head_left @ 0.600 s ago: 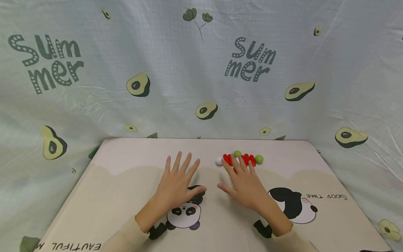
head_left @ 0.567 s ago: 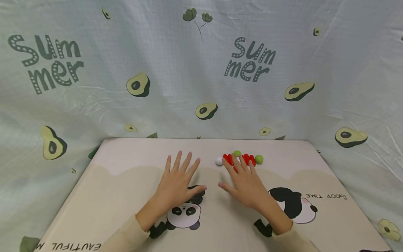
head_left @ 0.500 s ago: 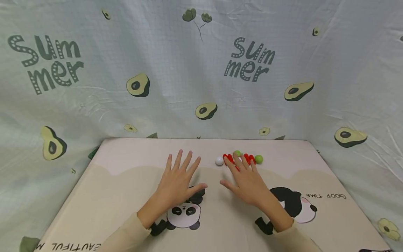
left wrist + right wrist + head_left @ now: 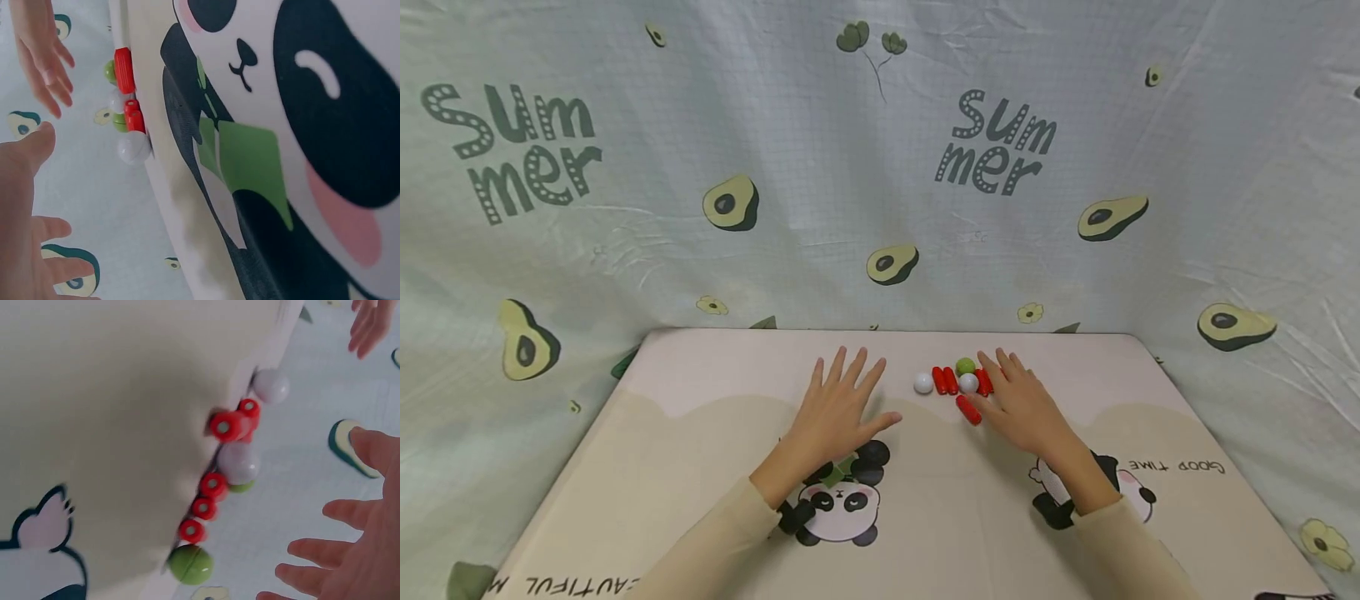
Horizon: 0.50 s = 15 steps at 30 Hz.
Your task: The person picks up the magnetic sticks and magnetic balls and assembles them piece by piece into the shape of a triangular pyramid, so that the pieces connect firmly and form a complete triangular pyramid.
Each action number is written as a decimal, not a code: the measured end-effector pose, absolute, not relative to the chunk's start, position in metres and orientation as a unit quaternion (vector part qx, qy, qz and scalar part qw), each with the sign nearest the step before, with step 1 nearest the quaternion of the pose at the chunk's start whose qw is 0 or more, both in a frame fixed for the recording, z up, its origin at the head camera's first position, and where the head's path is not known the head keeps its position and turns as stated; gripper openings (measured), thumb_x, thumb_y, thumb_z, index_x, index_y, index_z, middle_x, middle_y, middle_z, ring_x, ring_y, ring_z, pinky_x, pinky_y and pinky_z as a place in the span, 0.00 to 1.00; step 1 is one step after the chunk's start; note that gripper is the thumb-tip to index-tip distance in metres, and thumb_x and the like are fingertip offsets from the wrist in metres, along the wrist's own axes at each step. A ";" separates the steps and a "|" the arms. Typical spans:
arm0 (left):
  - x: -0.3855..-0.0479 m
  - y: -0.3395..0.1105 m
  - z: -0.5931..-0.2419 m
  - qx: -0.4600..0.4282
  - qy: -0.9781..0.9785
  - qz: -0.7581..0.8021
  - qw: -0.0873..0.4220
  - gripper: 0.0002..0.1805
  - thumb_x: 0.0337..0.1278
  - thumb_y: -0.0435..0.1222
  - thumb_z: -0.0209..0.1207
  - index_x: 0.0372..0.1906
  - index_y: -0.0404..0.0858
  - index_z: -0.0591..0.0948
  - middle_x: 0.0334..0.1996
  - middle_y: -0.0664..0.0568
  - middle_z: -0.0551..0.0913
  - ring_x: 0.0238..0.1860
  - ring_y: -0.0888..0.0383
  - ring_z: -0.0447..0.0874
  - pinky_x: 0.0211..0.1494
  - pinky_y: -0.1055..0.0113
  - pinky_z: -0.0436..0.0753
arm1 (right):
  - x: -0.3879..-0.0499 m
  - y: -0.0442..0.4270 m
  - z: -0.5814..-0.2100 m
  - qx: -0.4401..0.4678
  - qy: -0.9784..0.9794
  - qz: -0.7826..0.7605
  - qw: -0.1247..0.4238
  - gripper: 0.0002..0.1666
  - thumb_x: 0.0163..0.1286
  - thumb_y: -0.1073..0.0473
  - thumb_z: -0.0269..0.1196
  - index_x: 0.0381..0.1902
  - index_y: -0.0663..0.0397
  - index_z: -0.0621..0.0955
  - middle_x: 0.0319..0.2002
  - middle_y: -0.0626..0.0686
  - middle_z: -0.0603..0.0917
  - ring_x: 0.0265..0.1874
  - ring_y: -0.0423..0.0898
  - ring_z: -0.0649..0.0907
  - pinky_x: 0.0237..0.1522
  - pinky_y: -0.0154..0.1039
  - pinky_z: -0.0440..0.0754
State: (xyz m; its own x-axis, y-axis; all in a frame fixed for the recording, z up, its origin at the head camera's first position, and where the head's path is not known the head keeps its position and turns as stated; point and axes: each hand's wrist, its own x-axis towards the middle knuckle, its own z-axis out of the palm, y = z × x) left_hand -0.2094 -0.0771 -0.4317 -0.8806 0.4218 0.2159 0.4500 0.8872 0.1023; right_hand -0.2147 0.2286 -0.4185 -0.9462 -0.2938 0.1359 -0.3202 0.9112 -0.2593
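Note:
In the head view, my left hand (image 4: 831, 417) is over the table with its fingers spread, holding nothing. Further right, my right hand (image 4: 1022, 404) also has spread fingers and holds nothing; it covers part of a group of small pieces. The group has a white ball (image 4: 923, 382) at its left end, a pair of short red cylinders (image 4: 945, 381), a green ball (image 4: 966, 366) and another white ball (image 4: 968, 383). One red cylinder (image 4: 968, 409) lies nearer, by the right thumb. Another green ball (image 4: 191, 564) appears in the right wrist view, beside several red cylinders.
A table with a pale panda-print cover (image 4: 715, 483) spreads beneath the hands. Behind and at both sides hangs a light curtain (image 4: 820, 167) printed with avocados and lettering.
Both hands have moved forward and to the right, the right one more. Its fingers have uncovered the white ball and the near red cylinder, and now hide the right end of the group.

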 end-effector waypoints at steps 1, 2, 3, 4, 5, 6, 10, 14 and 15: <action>-0.211 -0.077 -0.432 -0.226 -0.966 -0.083 0.090 0.49 0.65 0.72 0.48 0.82 0.49 0.60 0.81 0.42 0.59 0.82 0.34 0.52 0.79 0.31 0.54 | -0.216 0.232 -0.420 0.155 -0.976 0.142 0.050 0.43 0.78 0.42 0.58 0.80 0.59 0.61 0.78 0.72 0.61 0.77 0.74 0.60 0.73 0.72 0.59; -0.212 -0.076 -0.433 -0.227 -0.966 -0.091 0.088 0.49 0.66 0.71 0.49 0.82 0.48 0.60 0.81 0.41 0.59 0.82 0.34 0.53 0.79 0.31 0.54 | -0.218 0.234 -0.420 0.152 -0.976 0.146 0.051 0.42 0.78 0.43 0.58 0.79 0.60 0.62 0.77 0.73 0.62 0.77 0.74 0.61 0.73 0.72 0.61; -0.213 -0.075 -0.434 -0.228 -0.965 -0.097 0.087 0.48 0.66 0.71 0.49 0.82 0.48 0.59 0.81 0.41 0.59 0.82 0.33 0.53 0.79 0.32 0.55 | -0.219 0.237 -0.421 0.149 -0.976 0.149 0.051 0.41 0.78 0.45 0.58 0.79 0.61 0.62 0.77 0.73 0.62 0.77 0.74 0.61 0.72 0.72 0.62; -0.214 -0.075 -0.435 -0.229 -0.964 -0.105 0.084 0.48 0.66 0.70 0.49 0.82 0.47 0.59 0.81 0.41 0.59 0.81 0.33 0.54 0.79 0.32 0.56 | -0.221 0.239 -0.422 0.145 -0.976 0.153 0.049 0.41 0.78 0.46 0.58 0.79 0.62 0.62 0.77 0.73 0.62 0.76 0.74 0.62 0.72 0.72 0.63; -0.216 -0.074 -0.435 -0.230 -0.963 -0.112 0.081 0.48 0.67 0.70 0.50 0.82 0.47 0.59 0.81 0.40 0.59 0.81 0.33 0.54 0.79 0.32 0.57 | -0.223 0.242 -0.422 0.141 -0.977 0.155 0.047 0.40 0.78 0.48 0.57 0.79 0.62 0.62 0.77 0.73 0.63 0.76 0.74 0.62 0.71 0.72 0.65; -0.217 -0.073 -0.435 -0.231 -0.962 -0.121 0.079 0.48 0.67 0.69 0.50 0.82 0.47 0.58 0.81 0.40 0.59 0.81 0.33 0.55 0.79 0.33 0.57 | -0.225 0.244 -0.422 0.138 -0.977 0.158 0.045 0.39 0.78 0.50 0.57 0.79 0.63 0.62 0.76 0.73 0.63 0.76 0.73 0.63 0.70 0.72 0.66; -0.221 -0.068 -0.435 -0.235 -0.956 -0.164 0.067 0.47 0.68 0.67 0.52 0.82 0.46 0.59 0.80 0.39 0.60 0.80 0.33 0.57 0.77 0.31 0.61 | -0.236 0.255 -0.424 0.117 -0.978 0.173 0.027 0.37 0.78 0.54 0.56 0.78 0.64 0.61 0.76 0.73 0.63 0.75 0.72 0.65 0.66 0.73 0.70; -0.225 -0.062 -0.434 -0.245 -0.948 -0.194 0.058 0.45 0.70 0.64 0.54 0.82 0.44 0.60 0.80 0.38 0.61 0.79 0.32 0.59 0.75 0.32 0.65 | -0.250 0.266 -0.427 0.095 -0.977 0.193 0.004 0.37 0.77 0.57 0.54 0.78 0.65 0.60 0.75 0.73 0.63 0.73 0.73 0.67 0.66 0.73 0.70; -0.227 -0.060 -0.435 -0.248 -0.946 -0.201 0.060 0.44 0.70 0.63 0.54 0.81 0.44 0.60 0.79 0.38 0.62 0.79 0.33 0.60 0.75 0.33 0.66 | -0.253 0.268 -0.427 0.089 -0.976 0.198 0.000 0.37 0.76 0.58 0.54 0.78 0.66 0.60 0.75 0.73 0.64 0.72 0.73 0.67 0.66 0.73 0.69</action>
